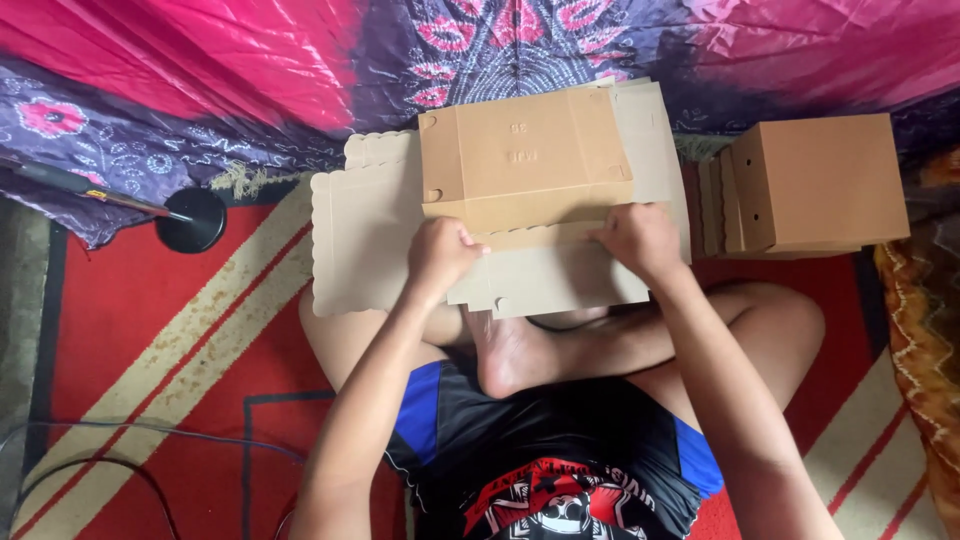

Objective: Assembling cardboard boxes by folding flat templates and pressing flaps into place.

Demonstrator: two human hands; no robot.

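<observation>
A flat brown cardboard box blank [525,160] lies across my crossed legs, one panel bent along a crease. My left hand [441,255] grips the folded flap at its left end. My right hand [637,238] presses the same flap at its right end. Under the blank lies a pile of more flat blanks [360,235], grey-brown with scalloped edges, spreading to the left.
A stack of folded brown boxes [815,185] stands at the right on the red striped mat [160,340]. A black round base with a rod [190,220] sits at the left. Pink and purple patterned cloth [250,70] hangs behind. Thin cables [100,450] run at lower left.
</observation>
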